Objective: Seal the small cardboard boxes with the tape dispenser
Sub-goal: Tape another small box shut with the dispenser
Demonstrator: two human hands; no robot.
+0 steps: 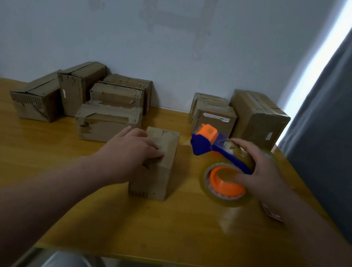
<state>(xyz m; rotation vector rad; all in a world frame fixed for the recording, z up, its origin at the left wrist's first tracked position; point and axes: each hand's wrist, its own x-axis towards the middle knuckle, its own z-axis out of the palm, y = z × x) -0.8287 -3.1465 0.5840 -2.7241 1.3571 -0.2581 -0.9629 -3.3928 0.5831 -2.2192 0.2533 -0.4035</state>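
A small cardboard box (159,172) stands in the middle of the yellow table (26,167). My left hand (136,147) rests on its top and left side, fingers curled over the top edge. Just right of the box, my right hand (259,167) grips the blue and orange tape dispenser (212,143) above the table. Its clear tape roll (226,187) with an orange core hangs below my fingers. The dispenser's head points left toward the box's far end without touching it.
Several worn cardboard boxes (109,109) are piled at the back left against the wall. Three more boxes (258,118) stand at the back right. A grey curtain (342,136) hangs along the right, and a small paper scrap (273,212) lies near my right wrist.
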